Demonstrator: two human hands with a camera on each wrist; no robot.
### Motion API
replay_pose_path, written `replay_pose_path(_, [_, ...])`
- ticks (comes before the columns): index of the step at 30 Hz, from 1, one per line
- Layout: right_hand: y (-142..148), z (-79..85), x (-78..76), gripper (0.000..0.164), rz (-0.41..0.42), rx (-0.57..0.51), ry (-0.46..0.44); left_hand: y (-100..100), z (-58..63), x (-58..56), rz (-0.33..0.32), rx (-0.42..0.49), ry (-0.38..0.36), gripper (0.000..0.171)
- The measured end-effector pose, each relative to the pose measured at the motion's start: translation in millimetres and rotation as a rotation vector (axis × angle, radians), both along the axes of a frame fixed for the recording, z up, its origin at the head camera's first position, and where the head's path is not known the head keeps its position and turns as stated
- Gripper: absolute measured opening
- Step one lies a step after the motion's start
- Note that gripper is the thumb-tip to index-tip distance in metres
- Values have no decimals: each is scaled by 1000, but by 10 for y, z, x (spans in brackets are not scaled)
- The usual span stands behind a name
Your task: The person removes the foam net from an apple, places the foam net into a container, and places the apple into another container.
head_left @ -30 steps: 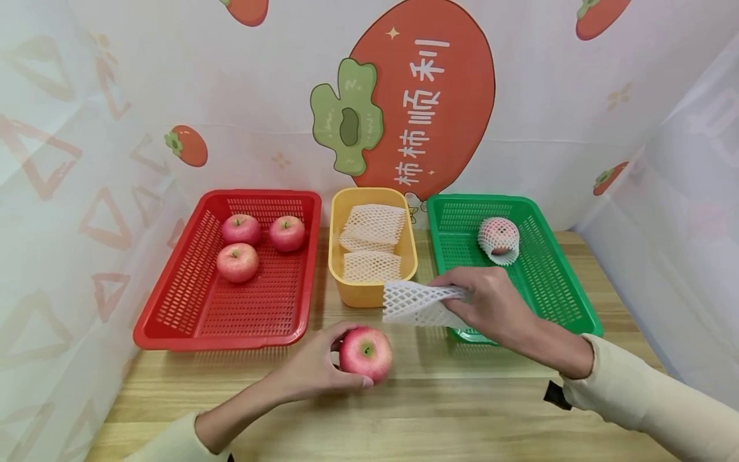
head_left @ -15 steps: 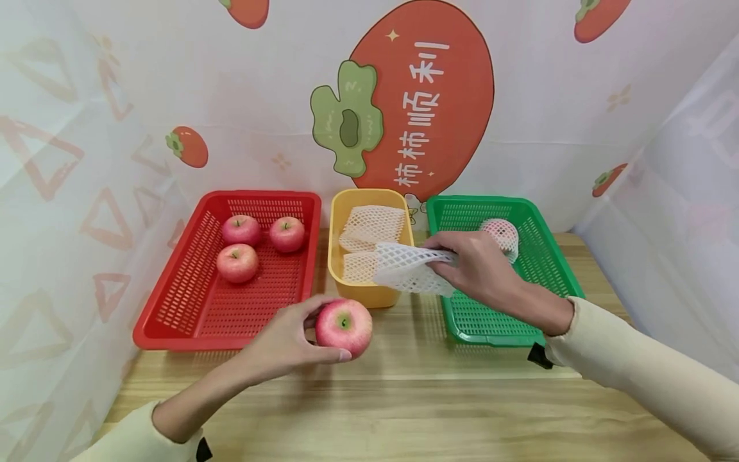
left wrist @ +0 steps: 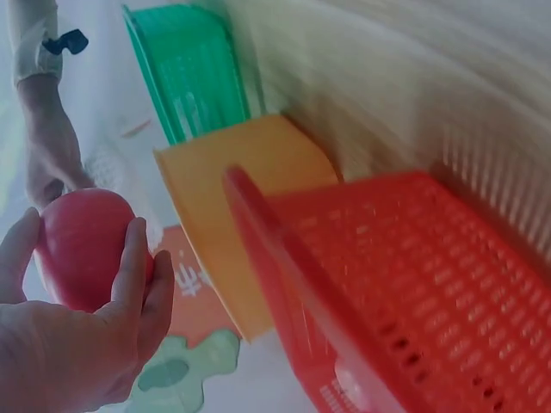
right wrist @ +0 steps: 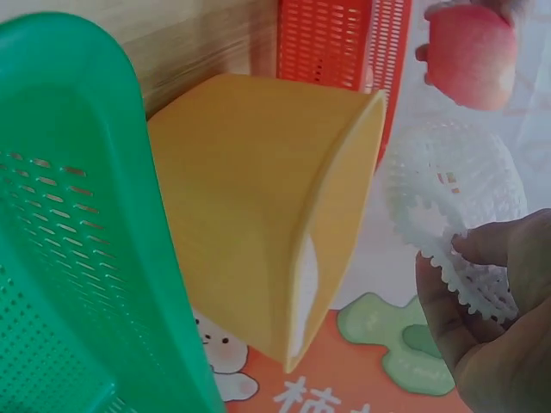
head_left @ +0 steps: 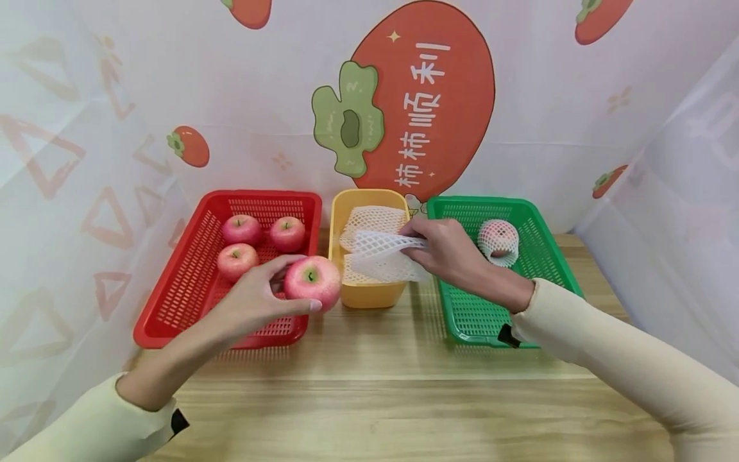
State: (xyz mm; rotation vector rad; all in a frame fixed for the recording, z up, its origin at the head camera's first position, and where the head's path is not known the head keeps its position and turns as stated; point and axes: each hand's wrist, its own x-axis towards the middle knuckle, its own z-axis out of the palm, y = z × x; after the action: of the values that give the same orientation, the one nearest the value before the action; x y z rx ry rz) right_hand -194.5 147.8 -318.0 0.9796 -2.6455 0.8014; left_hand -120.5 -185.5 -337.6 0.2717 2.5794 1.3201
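Note:
My left hand (head_left: 254, 296) grips a pink-red apple (head_left: 312, 283), held up over the right front part of the red basket (head_left: 151, 321). In the left wrist view, fingers and thumb curve round the apple (left wrist: 88, 245). My right hand (head_left: 447, 247) pinches a white foam mesh sleeve (head_left: 383, 253) by its right end, above the yellow bin (head_left: 369, 296). The sleeve's mouth faces the right wrist camera, and the foam mesh sleeve (right wrist: 452, 185) looks partly opened there. More foam sleeves (head_left: 378, 217) lie inside the bin, partly covered by the held one.
Several apples (head_left: 241, 229) sit in the red basket. A green basket (head_left: 462, 330) on the right holds one apple in a foam sleeve (head_left: 499, 240). The baskets and bin stand on a wooden table (head_left: 392, 398) against a printed cloth backdrop (head_left: 260, 83).
My left hand has lifted the apple and carried it left, from the table's middle to over the red basket's edge. My right hand has moved left with the sleeve, from the green basket to the yellow bin.

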Motion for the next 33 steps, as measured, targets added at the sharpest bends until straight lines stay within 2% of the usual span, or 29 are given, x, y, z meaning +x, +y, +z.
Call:
replay_pose_path(8, [-100, -86, -144, 21, -25, 52, -25, -154, 100, -215, 43, -34, -68, 112])
replay_pose_path(10, [-131, -109, -181, 21, -31, 66, -39, -197, 107, -280, 53, -38, -71, 110])
replay_pose_path(13, [-176, -139, -227, 21, -41, 89, -53, -262, 98, -394, 62, 12, -109, 103])
replay_pose_path(18, [-245, -185, -280, 20, -27, 99, -77, -360, 33, -597, 72, 117, -186, 93])
replay_pose_path(22, [-290, -225, -311, 22, -12, 118, -87, -418, -27, -741, 70, 92, -202, 88])
replay_pose_path(27, [-332, -261, -339, 24, 3, 158, -83, -469, -90, -865, 60, 39, -199, 88])
replay_pose_path(33, [-343, -299, -391, 24, 7, 197, -156, -462, -178, -975, 44, 124, -230, 78])
